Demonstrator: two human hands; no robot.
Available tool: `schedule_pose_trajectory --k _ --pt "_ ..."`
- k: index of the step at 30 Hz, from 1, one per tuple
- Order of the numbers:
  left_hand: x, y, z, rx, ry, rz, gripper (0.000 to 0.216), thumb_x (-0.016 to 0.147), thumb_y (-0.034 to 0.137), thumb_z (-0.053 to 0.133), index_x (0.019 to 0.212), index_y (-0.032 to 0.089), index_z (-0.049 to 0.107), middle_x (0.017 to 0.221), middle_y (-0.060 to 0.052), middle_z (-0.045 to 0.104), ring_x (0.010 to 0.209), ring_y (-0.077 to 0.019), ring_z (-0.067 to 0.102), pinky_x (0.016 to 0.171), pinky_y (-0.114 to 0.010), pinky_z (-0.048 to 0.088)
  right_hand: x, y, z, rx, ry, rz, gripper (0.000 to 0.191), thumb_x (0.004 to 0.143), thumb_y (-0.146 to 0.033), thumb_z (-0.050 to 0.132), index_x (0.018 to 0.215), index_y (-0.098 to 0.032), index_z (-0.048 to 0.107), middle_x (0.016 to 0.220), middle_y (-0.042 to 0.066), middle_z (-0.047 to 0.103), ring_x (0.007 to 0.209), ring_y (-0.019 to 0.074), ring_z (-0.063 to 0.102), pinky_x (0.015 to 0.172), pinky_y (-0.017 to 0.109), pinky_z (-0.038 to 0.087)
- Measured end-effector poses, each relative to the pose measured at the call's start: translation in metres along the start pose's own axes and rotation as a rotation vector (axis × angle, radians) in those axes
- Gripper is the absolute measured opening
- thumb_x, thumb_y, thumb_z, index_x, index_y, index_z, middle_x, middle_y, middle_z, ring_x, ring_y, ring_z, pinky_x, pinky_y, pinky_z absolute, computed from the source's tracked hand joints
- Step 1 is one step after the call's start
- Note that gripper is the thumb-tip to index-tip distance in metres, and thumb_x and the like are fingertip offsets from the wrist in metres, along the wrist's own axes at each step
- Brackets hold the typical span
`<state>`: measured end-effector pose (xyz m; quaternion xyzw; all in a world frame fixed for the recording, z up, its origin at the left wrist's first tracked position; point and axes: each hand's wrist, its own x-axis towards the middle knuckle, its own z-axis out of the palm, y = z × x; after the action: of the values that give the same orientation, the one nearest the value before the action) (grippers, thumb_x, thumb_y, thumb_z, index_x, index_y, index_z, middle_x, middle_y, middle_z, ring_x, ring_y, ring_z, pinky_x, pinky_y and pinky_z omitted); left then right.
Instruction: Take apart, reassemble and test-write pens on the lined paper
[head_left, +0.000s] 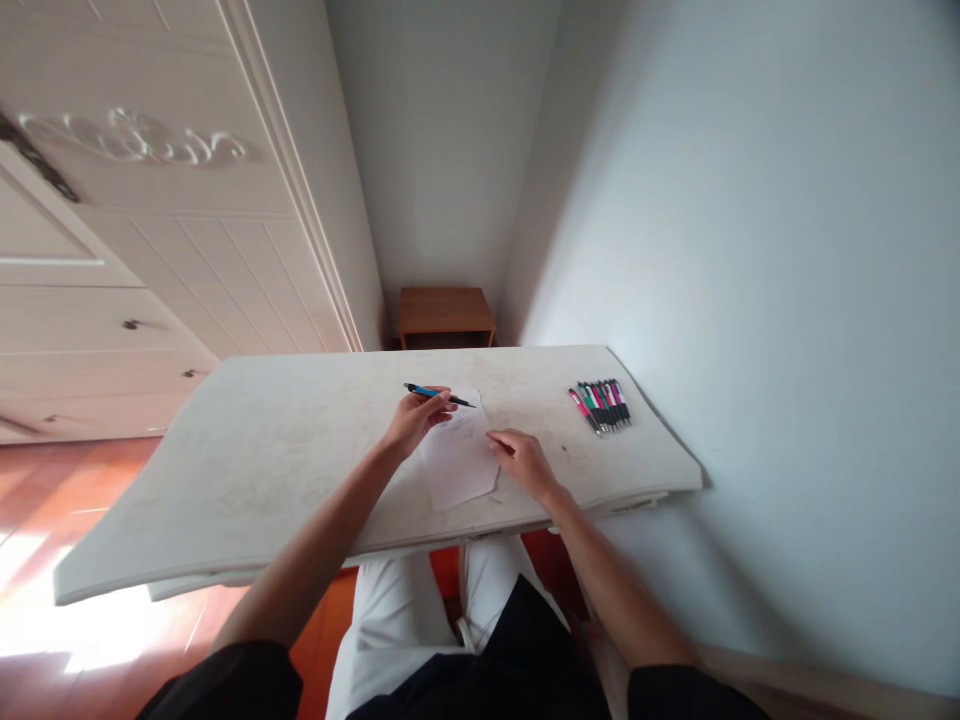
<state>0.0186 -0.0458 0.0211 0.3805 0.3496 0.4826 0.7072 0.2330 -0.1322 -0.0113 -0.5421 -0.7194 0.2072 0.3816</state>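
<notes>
A blue-and-black pen [420,390] is pinched in my left hand [412,420], held almost level with its tip pointing right. Beneath it lies a white sheet of paper [459,470] with some scribbled marks near its upper part. My right hand [521,458] is at the paper's right edge, its fingers curled and pressed together. Whether anything is between those fingers is hidden. To the right, a row of several pens [604,405] in pink, green, white and purple with dark grips lies side by side on the table.
The white table [285,450] has stained patches and a small dark speck right of my right hand. A wall [750,300] borders its right side. White cabinets [172,250] stand at the left, and a low brown wooden stand [446,308] sits behind the far edge.
</notes>
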Motion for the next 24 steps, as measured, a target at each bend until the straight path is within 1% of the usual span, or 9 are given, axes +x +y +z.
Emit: schedule_pose_trajectory --k 4,7,9,11,15,17,20,22,24 --pt "0.012 0.002 -0.013 -0.079 0.006 -0.014 0.033 0.069 0.031 0.083 0.091 0.01 0.069 0.076 -0.006 0.072 0.075 -0.0155 0.07 0.07 -0.025 0.056 0.003 -0.013 0.006 0.136 -0.067 0.026 0.025 0.088 -0.026 0.057 0.106 -0.02 0.074 0.106 0.009 0.075 0.093 0.0218 0.071 0.077 0.032 0.056" --pt "0.016 0.005 -0.019 -0.146 -0.002 -0.053 0.027 0.078 0.032 0.076 0.093 0.01 0.07 0.078 -0.008 0.073 0.078 -0.017 0.071 0.076 -0.028 0.057 0.013 -0.016 0.004 0.194 -0.02 0.072 0.024 0.087 -0.029 0.059 0.102 -0.02 0.075 0.099 0.009 0.076 0.082 0.0205 0.07 0.072 0.031 0.055" --pt "0.017 0.008 -0.02 -0.186 -0.007 -0.081 0.025 0.083 0.033 0.071 0.092 0.01 0.07 0.079 -0.009 0.074 0.079 -0.0176 0.071 0.078 -0.029 0.057 0.025 -0.014 0.001 0.239 0.006 0.104 0.024 0.087 -0.032 0.06 0.101 -0.02 0.074 0.094 0.008 0.076 0.077 0.0193 0.069 0.071 0.031 0.054" --pt "0.017 0.01 -0.02 -0.223 -0.01 -0.109 0.025 0.087 0.034 0.066 0.092 0.01 0.071 0.081 -0.009 0.074 0.08 -0.0183 0.072 0.079 -0.03 0.057 0.041 -0.012 0.0 0.304 0.011 0.136 0.029 0.086 -0.037 0.061 0.106 -0.019 0.072 0.092 0.008 0.075 0.076 0.0184 0.067 0.071 0.03 0.054" --pt "0.016 0.012 -0.02 -0.279 -0.011 -0.165 0.028 0.092 0.033 0.058 0.095 0.009 0.071 0.086 -0.011 0.075 0.082 -0.0189 0.072 0.08 -0.031 0.057 0.076 -0.007 0.007 0.386 -0.038 0.166 0.044 0.083 -0.049 0.064 0.114 -0.019 0.066 0.101 0.008 0.071 0.078 0.0169 0.065 0.07 0.029 0.053" --pt "0.014 0.011 -0.021 -0.275 -0.023 -0.179 0.029 0.093 0.033 0.055 0.097 0.009 0.07 0.089 -0.012 0.075 0.084 -0.0194 0.072 0.08 -0.031 0.056 0.089 -0.007 0.011 0.424 -0.11 0.173 0.044 0.082 -0.055 0.062 0.105 -0.018 0.067 0.095 0.007 0.07 0.073 0.0159 0.064 0.068 0.029 0.052" --pt "0.012 0.01 -0.023 -0.265 -0.028 -0.174 0.027 0.092 0.033 0.057 0.098 0.009 0.069 0.089 -0.013 0.075 0.086 -0.0205 0.072 0.083 -0.031 0.056 0.101 -0.008 0.019 0.455 -0.218 0.175 0.047 0.085 -0.063 0.055 0.081 -0.017 0.066 0.074 0.004 0.067 0.061 0.0139 0.059 0.061 0.027 0.049" --pt "0.012 0.009 -0.024 -0.254 -0.023 -0.156 0.027 0.09 0.034 0.06 0.099 0.01 0.068 0.089 -0.012 0.074 0.087 -0.0214 0.072 0.084 -0.033 0.056 0.105 -0.008 0.022 0.466 -0.228 0.203 0.051 0.085 -0.066 0.053 0.074 -0.017 0.064 0.066 0.003 0.064 0.055 0.0128 0.056 0.056 0.026 0.046" --pt "0.014 0.01 -0.027 -0.231 -0.01 -0.114 0.029 0.088 0.036 0.063 0.1 0.01 0.067 0.088 -0.011 0.074 0.086 -0.0216 0.072 0.083 -0.034 0.056 0.107 -0.006 0.024 0.501 -0.187 0.242 0.052 0.082 -0.068 0.055 0.074 -0.017 0.065 0.064 0.002 0.063 0.054 0.0124 0.054 0.054 0.025 0.044"
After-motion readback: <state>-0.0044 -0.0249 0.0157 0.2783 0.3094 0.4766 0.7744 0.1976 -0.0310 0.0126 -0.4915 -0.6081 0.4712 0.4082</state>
